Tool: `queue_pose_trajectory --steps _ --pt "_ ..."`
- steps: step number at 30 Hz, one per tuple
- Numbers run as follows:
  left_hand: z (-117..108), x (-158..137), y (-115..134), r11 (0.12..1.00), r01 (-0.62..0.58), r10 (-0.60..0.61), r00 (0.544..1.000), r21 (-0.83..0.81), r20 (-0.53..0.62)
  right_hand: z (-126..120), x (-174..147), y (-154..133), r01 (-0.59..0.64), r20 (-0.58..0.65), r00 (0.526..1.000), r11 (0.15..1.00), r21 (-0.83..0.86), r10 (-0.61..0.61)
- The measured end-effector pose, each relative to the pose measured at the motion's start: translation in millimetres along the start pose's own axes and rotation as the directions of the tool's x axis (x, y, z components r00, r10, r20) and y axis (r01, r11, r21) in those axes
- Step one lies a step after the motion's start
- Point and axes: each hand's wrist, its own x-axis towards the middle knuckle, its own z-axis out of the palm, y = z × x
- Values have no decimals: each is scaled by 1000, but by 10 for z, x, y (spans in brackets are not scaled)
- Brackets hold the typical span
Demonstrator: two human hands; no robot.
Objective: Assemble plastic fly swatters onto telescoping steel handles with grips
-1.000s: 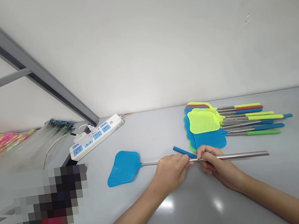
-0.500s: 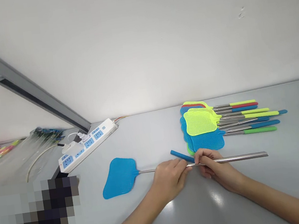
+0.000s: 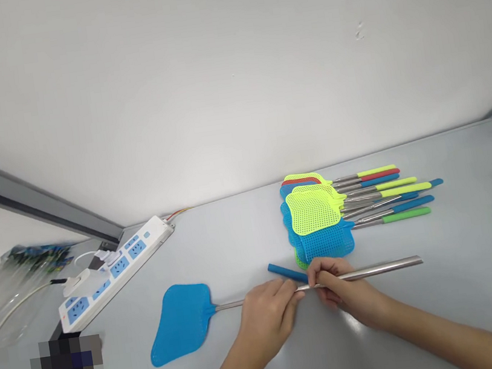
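Note:
A blue fly swatter [image 3: 183, 321] lies across the front of the table, its metal rod pointing right. Closed round the rod is my left hand [image 3: 271, 312], thumb and fingers pressed together. My right hand [image 3: 338, 287] pinches the same rod a little further right, where it turns thicker, and the bare metal end sticks out past my fingers. Just behind the rod is a blue tube [image 3: 283, 272], whose right end is hidden by my right hand. Beyond my right hand lies a pile of fly swatters [image 3: 316, 208] with yellow, blue, red and green handles.
At the left a white power strip [image 3: 118, 272] with plugs in it lies at an angle near the wall. Clear plastic packaging [image 3: 19, 296] sits behind a grey metal frame [image 3: 36, 192]. The wall [image 3: 214, 91] bounds the table [image 3: 217, 237] at the back.
The view has shifted and tilted, so most things appear further left. Both hands keep their places on the rod, with the blue tube still behind it.

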Motion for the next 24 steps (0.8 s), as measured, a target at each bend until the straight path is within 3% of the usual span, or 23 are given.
queue_pose_trajectory --steps 7,15,24 --pt "-11 -52 -34 994 -101 104 993 50 -55 1 -111 11 -35 -72 997 999 -27 33" --pt "-123 -98 -216 989 -93 110 983 118 -148 -67 -114 -74 -21 -108 994 1000 -14 20" --pt "-56 -8 -269 997 -57 63 992 54 -110 -75 -44 -117 -16 -140 990 998 66 25"
